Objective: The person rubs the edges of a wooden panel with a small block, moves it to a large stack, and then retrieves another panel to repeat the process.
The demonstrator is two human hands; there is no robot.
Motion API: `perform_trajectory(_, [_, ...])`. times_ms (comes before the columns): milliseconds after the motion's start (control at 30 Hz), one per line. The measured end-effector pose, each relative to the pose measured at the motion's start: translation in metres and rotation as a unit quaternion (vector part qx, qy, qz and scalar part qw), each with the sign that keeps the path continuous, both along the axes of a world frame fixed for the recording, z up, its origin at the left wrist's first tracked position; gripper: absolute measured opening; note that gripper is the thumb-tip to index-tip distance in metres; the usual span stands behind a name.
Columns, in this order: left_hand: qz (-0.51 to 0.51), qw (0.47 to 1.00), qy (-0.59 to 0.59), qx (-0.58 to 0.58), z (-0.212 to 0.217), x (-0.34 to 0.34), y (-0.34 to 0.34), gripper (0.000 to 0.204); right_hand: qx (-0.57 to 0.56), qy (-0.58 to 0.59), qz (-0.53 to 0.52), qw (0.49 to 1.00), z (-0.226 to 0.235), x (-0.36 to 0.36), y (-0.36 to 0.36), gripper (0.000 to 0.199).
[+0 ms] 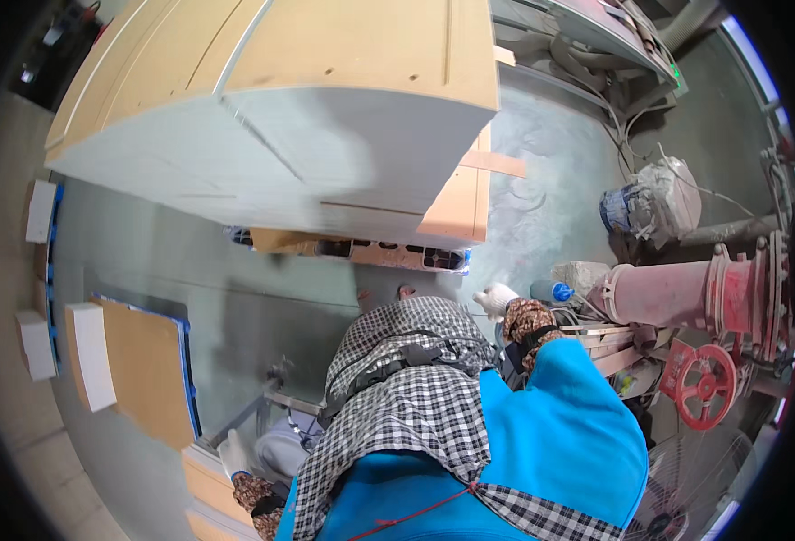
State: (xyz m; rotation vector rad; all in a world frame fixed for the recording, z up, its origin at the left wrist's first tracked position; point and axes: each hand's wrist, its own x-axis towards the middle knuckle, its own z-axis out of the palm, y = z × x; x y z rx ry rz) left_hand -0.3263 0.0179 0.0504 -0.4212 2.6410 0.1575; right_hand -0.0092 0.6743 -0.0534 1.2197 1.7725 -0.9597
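Observation:
My left hand (pixel 233 453), in a white glove with a patterned sleeve, is low at the left. It lies by the edge of a tan board stack (pixel 206 482), next to a metal frame (pixel 267 403) and a pale rounded container (pixel 282 446). Nothing shows in it. My right hand (pixel 495 299), also in a white glove, is raised at my right side with its fingers curled. It is just left of a plastic bottle with a blue cap (pixel 552 291) and above some wooden strips (pixel 609 341). A checked scarf (pixel 406 379) and blue garment (pixel 542 433) hide my body.
A large stack of tan boards with white edges (pixel 271 117) fills the top. More boards (pixel 141 370) lie on the green floor at left. At right are a pink pipe (pixel 677 293), a red valve wheel (pixel 704 383), a wrapped sack (pixel 654 203) and cables.

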Motion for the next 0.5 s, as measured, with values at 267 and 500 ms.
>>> perform_trajectory(267, [-0.128, 0.948, -0.085, 0.278, -0.038, -0.11, 0.201, 0.059, 0.012, 0.078, 0.07, 0.994, -0.018, 0.081, 0.009, 0.052])
perform_trajectory(500, [-0.126, 0.919, -0.168, 0.332, -0.048, -0.059, 0.324, 0.056, 0.044, 0.115, 0.007, 0.992, -0.016, 0.135, 0.087, 0.035])
